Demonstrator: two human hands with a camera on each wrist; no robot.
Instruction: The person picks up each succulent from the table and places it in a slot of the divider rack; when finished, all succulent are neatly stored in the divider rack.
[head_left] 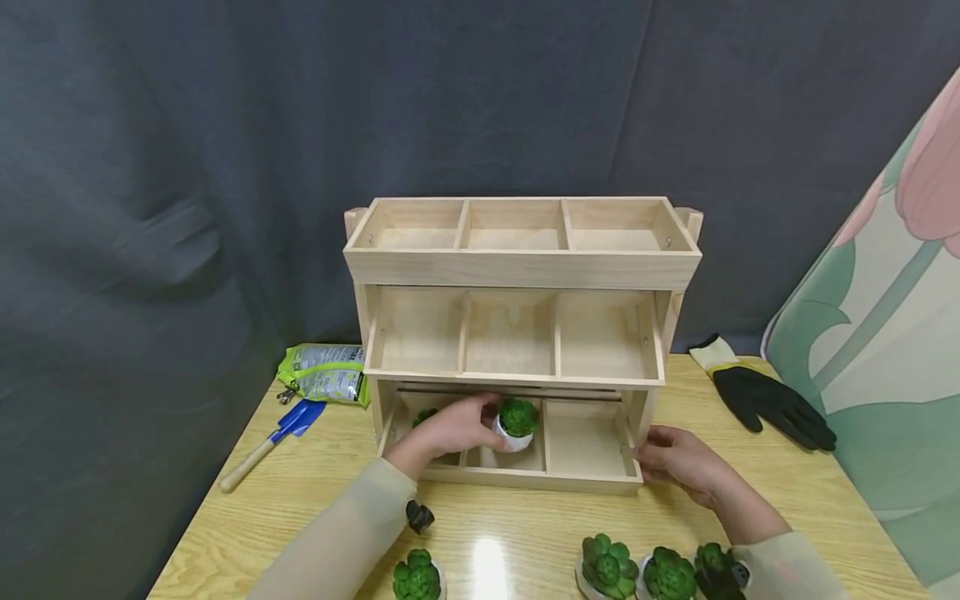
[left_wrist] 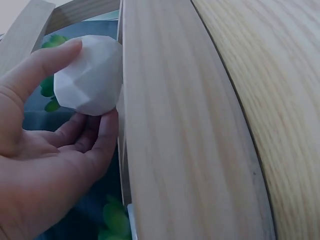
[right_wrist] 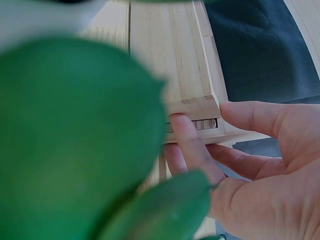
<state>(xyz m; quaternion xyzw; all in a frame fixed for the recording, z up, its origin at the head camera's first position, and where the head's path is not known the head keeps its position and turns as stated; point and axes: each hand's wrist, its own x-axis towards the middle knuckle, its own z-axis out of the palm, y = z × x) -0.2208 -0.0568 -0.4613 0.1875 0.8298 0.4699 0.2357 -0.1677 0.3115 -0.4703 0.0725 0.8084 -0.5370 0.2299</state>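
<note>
A three-tier wooden plant stand [head_left: 522,269] has each tier split into three compartments. My left hand [head_left: 459,427] grips a small potted succulent [head_left: 517,421] at the middle compartment of the bottom tier. In the left wrist view its white faceted pot [left_wrist: 90,75] sits between thumb and fingers; whether it touches the compartment floor I cannot tell. Another succulent [head_left: 425,415] is in the left compartment, partly hidden by my arm. At the bottom tier's right end, my right hand [head_left: 686,462] holds the corner [right_wrist: 197,107], thumb on one side and fingers on the other.
Several potted succulents [head_left: 609,567] stand at the table's front right, and one [head_left: 417,575] front left. On the left lie a green-and-grey bag [head_left: 326,372] and a blue trowel [head_left: 300,417] with a wooden handle. Black gloves [head_left: 772,404] lie to the right.
</note>
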